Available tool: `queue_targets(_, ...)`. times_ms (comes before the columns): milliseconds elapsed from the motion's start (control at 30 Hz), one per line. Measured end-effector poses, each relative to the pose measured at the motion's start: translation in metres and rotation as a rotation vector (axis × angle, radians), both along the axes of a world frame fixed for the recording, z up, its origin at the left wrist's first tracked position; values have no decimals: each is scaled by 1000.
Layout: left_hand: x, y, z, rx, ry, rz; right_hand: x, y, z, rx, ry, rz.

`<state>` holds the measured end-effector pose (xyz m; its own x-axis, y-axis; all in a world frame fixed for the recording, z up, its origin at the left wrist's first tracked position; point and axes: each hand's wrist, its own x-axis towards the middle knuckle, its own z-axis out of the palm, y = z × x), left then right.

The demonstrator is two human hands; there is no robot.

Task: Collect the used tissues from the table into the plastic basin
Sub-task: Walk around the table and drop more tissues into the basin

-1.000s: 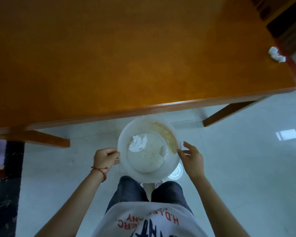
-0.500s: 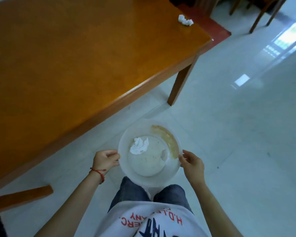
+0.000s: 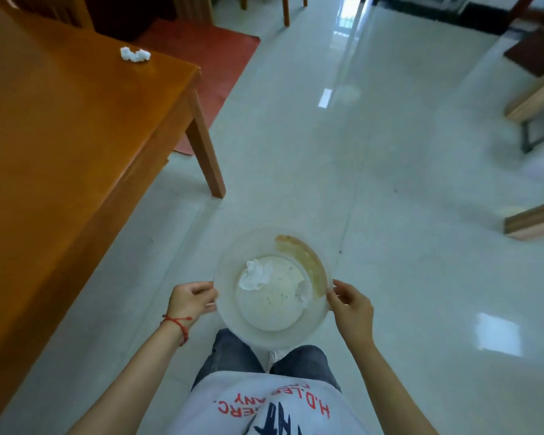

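Orange-brown table (image 3: pixel 60 146), white tissue (image 3: pixel 134 54), translucent whitish basin (image 3: pixel 226 296) with brown smear, red wrist string (image 3: pixel 178 321)

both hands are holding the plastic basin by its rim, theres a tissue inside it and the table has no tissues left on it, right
Not quite. The head view shows a crumpled tissue on the table, near its far corner. The rest holds: the left hand and right hand hold the plastic basin by its rim, with a tissue in the basin.

Left hand (image 3: pixel 191 297) and right hand (image 3: pixel 351 308) apparently curled in grip.
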<state>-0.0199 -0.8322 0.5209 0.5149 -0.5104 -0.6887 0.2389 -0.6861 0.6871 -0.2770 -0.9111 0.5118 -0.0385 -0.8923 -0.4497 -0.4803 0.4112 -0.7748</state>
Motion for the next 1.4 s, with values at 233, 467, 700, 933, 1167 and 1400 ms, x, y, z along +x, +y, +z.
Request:
queue_targets(233, -35, -68, -4, 18, 4, -186, -52, -16, 0, -5, -14, -196)
queue_targets(467, -49, -135, -4, -8, -17, -276, -69, -62, -2, -26, -36, -289)
queue_targets(700, -42, -230, 1, -63, -21, -319, -58, -152, -2, -60, -58, -319)
queue_targets(933, -4, -344, 3, -86, 9, -317, -22, -266, 2, -90, -86, -349)
queue_targets(1167, 18, -445, 14, -108, 26, -299, 3, -369, 8, -109, -75, -329)
queue_targets(1400, 29, -540, 8, -100, 2, -210, 13, -485, -1, -96, -53, -217)
